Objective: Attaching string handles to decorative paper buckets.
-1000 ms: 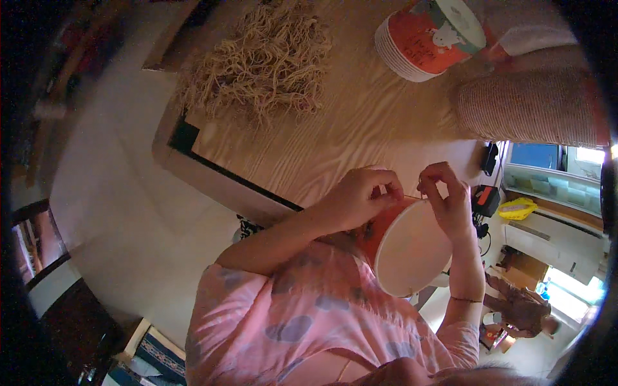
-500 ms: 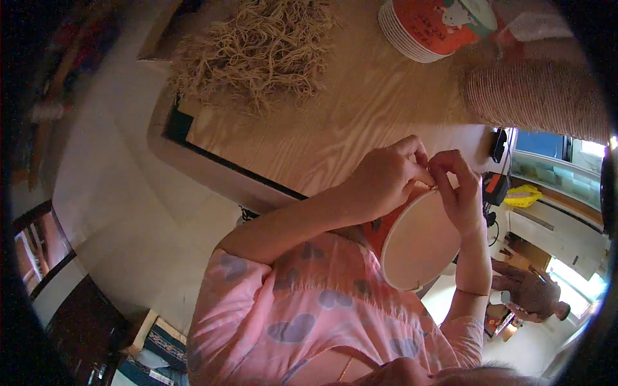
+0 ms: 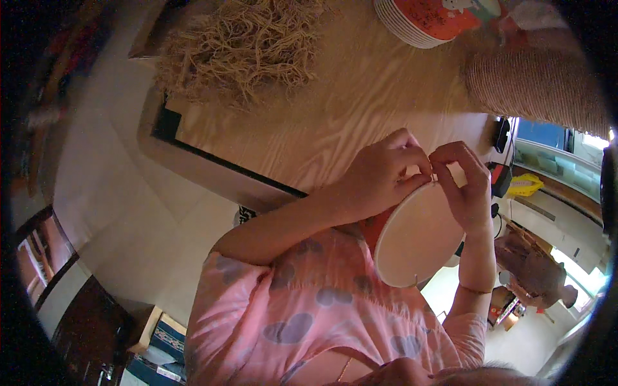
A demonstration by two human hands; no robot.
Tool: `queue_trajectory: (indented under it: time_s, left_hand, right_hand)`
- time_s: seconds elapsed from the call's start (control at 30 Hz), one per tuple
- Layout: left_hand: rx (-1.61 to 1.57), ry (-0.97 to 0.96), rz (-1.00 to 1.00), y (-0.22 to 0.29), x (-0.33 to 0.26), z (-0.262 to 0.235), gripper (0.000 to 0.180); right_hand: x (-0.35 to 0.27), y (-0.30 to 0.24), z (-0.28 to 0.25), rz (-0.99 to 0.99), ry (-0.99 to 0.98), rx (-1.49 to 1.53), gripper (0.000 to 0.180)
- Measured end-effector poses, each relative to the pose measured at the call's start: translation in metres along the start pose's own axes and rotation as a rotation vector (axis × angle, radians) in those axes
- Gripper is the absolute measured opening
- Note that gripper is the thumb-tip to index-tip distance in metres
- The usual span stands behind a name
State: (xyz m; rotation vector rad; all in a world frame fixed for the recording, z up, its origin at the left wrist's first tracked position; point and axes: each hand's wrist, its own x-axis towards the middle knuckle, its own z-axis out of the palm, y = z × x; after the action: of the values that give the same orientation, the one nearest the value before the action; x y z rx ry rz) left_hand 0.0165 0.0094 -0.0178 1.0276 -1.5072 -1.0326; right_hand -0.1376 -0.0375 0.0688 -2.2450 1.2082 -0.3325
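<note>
Both hands raised off the near edge of the wooden table since a second ago, left hand and right hand now pinched shut together on the upper rim of the paper bowl, fastening apparently underway.

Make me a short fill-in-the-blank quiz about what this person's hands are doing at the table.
1. Both hands, the left hand and right hand, pinch the rim of a round paper ____.
2. The pile of straw-like fibres lies on the wooden ____.
3. The stack of paper bowls is orange and ____.
4. The person's sleeve is ____ with heart shapes.

Missing words: bowl; table; white; pink
</note>
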Motion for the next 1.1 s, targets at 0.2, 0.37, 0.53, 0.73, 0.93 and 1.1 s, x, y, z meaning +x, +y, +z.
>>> queue_trajectory:
  time_s: [0.2, 0.37, 0.53, 0.73, 0.93, 1.1]
  left_hand:
    - [-0.355, -0.036, -0.266, -0.007, -0.001, 0.002, 0.017]
    - [-1.014, -0.11, -0.652, -0.001, -0.002, -0.004, 0.02]
    - [-1.131, -0.112, -0.755, 0.004, -0.002, -0.009, 0.02]
    - [-1.086, -0.073, -0.753, 0.003, -0.004, -0.009, 0.019]
    - [-1.068, -0.052, -0.799, 0.013, -0.005, -0.018, 0.019]
    - [-1.096, -0.02, -0.772, 0.012, -0.009, -0.017, 0.018]
  right_hand:
    - [-0.005, -0.006, 0.0, 0.043, 0.014, 0.036, 0.007]
    - [-0.01, -0.012, 0.002, 0.065, 0.069, 0.093, 0.012]
    - [-0.015, -0.018, 0.006, -0.131, 0.182, -0.116, 0.018]
    - [-0.014, -0.022, 0.009, -0.355, 0.25, -0.334, 0.021]
    - [-0.019, -0.024, 0.009, -0.39, 0.228, -0.404, 0.023]
    - [-0.022, -0.023, 0.012, -0.365, 0.209, -0.416, 0.024]
